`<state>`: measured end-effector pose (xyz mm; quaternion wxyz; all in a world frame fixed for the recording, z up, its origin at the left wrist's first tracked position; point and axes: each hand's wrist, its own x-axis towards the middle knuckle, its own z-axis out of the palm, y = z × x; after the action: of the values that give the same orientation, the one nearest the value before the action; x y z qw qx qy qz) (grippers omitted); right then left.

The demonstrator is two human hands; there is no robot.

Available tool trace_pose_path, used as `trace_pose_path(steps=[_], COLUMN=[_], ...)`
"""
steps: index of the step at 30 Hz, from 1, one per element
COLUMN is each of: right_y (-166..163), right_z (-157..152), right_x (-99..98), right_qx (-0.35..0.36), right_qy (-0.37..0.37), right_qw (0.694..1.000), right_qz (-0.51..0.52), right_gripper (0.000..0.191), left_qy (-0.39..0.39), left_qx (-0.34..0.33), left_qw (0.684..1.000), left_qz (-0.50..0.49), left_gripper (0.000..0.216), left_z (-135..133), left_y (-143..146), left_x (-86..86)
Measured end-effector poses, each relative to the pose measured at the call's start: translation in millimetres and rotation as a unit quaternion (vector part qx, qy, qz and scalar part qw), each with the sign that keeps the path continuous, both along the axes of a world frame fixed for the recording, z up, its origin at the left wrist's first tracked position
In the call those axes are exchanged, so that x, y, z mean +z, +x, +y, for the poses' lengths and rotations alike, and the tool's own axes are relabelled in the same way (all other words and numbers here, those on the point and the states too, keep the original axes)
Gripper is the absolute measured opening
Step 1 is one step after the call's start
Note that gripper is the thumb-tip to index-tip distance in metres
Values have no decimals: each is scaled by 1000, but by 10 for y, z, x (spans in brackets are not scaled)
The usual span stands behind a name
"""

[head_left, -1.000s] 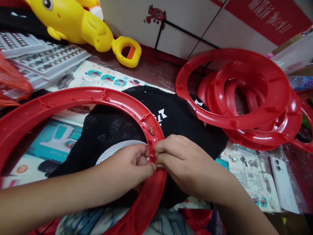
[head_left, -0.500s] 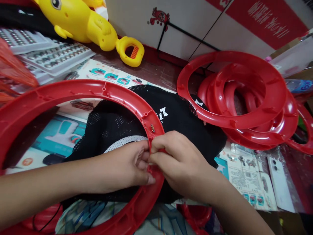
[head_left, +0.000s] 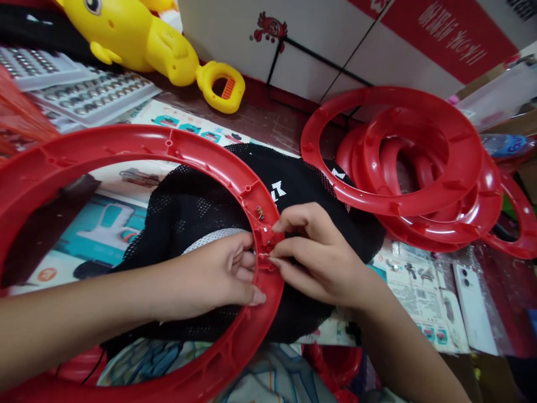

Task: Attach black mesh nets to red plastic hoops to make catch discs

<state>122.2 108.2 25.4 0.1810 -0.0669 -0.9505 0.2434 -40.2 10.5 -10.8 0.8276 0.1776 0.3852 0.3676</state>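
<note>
My left hand (head_left: 222,274) grips the near right part of a large red plastic ring (head_left: 247,350), with the thumb on its hollow side and the fingers curled under the inner edge. Set in the ring is a small compartment (head_left: 265,238) with metal contacts, and a small component with thin wires (head_left: 260,212) sits just above it. My right hand (head_left: 316,254) is at the compartment's outer side. Its index fingertip is raised near the upper end, while the thumb and another fingertip come close together at the lower end. Whatever they pinch is too small to name.
Black mesh cloth (head_left: 319,196) lies under the ring. More red rings (head_left: 390,207) are stacked at the right, near a white phone (head_left: 474,308). A yellow toy (head_left: 172,56) and trays of small round metal pieces (head_left: 100,98) lie at the back left, before white boxes (head_left: 235,33).
My right hand's fingers have spread from a tight pinch and shifted slightly right, uncovering the compartment and its metal contacts. My left hand keeps its hold on the ring.
</note>
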Motion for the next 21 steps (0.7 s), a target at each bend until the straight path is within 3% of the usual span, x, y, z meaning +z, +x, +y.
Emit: trace_pose_path(steps=[2,7,14,17,21], right_y=[5,-44,-85,-75,-59], right_z=[-8,-115,-297,-370,-451], right_x=[27,21,-20,-17,37], right_qx=[19,-30,-52,-68,-82], right_qy=[18,20,163,158,99], right_qw=[1000,998,982,980,980], right_qz=[-16,-54,-78,-102,-152], right_gripper=[10,21,21,19,18], left_qy=[-4,-4,26,31,41], left_qx=[-1,14,28,13,5], left_qw=[1000,1000,999,999,999], left_qz=[-8,-11,29,1,-8], left_gripper=[43,33,30,28,37], left_z=[15,17,-4,0,-6], left_y=[3,15,28,32,43], left_x=[16,26,-15,-10,-27])
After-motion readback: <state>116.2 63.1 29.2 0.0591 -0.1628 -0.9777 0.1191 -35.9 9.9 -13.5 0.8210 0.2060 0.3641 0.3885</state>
